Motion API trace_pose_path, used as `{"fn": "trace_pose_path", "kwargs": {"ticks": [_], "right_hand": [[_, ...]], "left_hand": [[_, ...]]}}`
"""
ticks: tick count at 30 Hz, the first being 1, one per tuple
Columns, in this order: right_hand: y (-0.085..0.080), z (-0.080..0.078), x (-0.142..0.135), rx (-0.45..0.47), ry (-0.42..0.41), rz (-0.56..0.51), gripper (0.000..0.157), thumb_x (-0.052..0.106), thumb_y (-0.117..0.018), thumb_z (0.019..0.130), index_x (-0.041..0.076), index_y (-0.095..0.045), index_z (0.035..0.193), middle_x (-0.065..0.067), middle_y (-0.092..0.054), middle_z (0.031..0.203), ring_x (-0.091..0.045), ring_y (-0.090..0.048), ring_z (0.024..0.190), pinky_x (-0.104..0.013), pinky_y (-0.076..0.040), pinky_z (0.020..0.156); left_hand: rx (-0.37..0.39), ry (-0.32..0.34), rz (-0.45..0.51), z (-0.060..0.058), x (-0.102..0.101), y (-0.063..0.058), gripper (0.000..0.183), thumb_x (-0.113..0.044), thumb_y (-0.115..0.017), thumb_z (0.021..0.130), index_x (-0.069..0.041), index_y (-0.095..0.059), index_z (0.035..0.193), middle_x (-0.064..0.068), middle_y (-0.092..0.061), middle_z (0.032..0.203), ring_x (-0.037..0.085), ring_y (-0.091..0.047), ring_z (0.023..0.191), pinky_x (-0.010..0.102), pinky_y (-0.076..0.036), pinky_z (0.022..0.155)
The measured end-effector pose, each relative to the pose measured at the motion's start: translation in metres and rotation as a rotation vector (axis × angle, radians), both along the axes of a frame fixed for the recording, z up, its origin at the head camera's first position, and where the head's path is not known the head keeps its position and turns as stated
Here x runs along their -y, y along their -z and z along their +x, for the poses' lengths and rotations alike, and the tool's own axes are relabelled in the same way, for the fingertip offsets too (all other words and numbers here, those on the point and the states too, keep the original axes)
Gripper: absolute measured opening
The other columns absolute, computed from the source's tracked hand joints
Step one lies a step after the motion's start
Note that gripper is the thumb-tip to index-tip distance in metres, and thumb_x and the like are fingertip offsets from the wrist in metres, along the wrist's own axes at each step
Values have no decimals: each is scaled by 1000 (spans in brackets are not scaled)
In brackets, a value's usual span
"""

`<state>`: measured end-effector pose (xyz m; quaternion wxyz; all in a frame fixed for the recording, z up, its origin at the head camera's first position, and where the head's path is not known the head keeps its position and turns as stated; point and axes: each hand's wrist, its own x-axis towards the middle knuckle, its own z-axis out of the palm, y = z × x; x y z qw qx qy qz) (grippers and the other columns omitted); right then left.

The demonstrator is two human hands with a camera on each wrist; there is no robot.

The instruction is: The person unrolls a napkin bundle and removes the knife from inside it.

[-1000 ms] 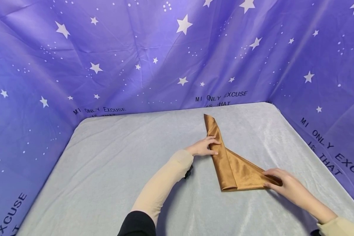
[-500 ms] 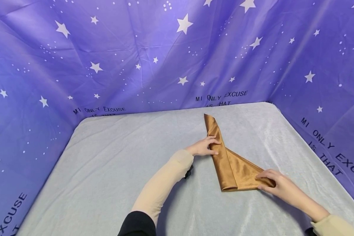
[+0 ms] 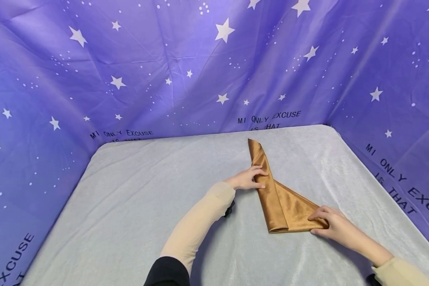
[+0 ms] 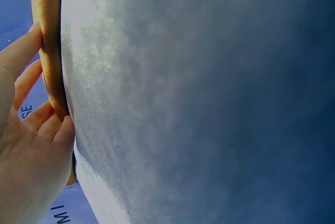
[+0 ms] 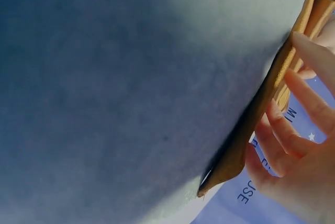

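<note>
A shiny golden-brown cloth [image 3: 296,206] lies on the grey table cover, its left side folded or rolled into a long narrow band [image 3: 271,206] and its right side tapering flat to a corner. Across the upper part of the band rests my left hand [image 3: 247,178], fingers spread and fairly straight. At the cloth's right corner, my right hand [image 3: 337,226] touches the fabric with thumb and fingers apart, lightly bent. The right wrist view shows those fingers spread along the cloth's edge [image 5: 272,77]. My right hand hides the corner's tip in the head view.
The soft grey table cover [image 3: 128,198] spreads around the cloth. Purple curtains [image 3: 186,47] with white stars and black lettering stand along the back and both sides.
My right hand has slid a little left along the cloth, and the raised fold at the corner no longer shows. My left hand has stayed in place on the band.
</note>
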<state>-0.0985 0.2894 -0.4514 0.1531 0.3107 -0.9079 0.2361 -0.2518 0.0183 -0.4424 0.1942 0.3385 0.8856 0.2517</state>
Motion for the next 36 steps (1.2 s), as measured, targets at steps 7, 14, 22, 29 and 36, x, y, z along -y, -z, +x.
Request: {"fn": "trace_pose_path", "kwargs": {"ticks": [7,14,22,29,36], "right_hand": [[5,-2,-1,-30,-18,10,36,13,-82,49,18,-64,79,10,-54,82,-10,-51,78,-19,-34,71],[4,-3,-1,-7,-9,11,36,11,-82,49,18,-63,79,9,-53,82,-8,-51,77,-16,-35,71],[2,-4,0,19,-17,24,36,11,-82,50,18,-61,78,9,-53,82,-5,-50,75,-15,-34,68],[0,-4,1,58,-7,40,36,12,-81,53,19,-59,80,9,-52,84,-3,-48,78,-19,-36,68],[-1,-5,2,78,-12,37,36,11,-81,53,19,-58,81,9,-50,85,-4,-46,79,-20,-35,69]], "left_hand": [[15,-5,9,0,-1,1,48,-32,-56,86,-20,-43,130,1,-18,146,19,-21,131,32,-22,104],[-24,-21,38,0,-3,1,47,-28,-61,83,-16,-48,127,5,-25,143,19,-25,130,28,-22,103],[-75,-89,151,0,-10,-7,34,-18,-65,80,-13,-60,114,1,-57,116,12,-48,109,16,-33,90],[-74,-155,234,1,-18,-14,25,-13,-63,82,-9,-62,107,2,-62,100,10,-55,92,13,-39,77],[-135,-156,178,2,-28,-10,27,-17,-62,83,-9,-62,108,2,-62,91,9,-54,84,13,-39,71]]}}
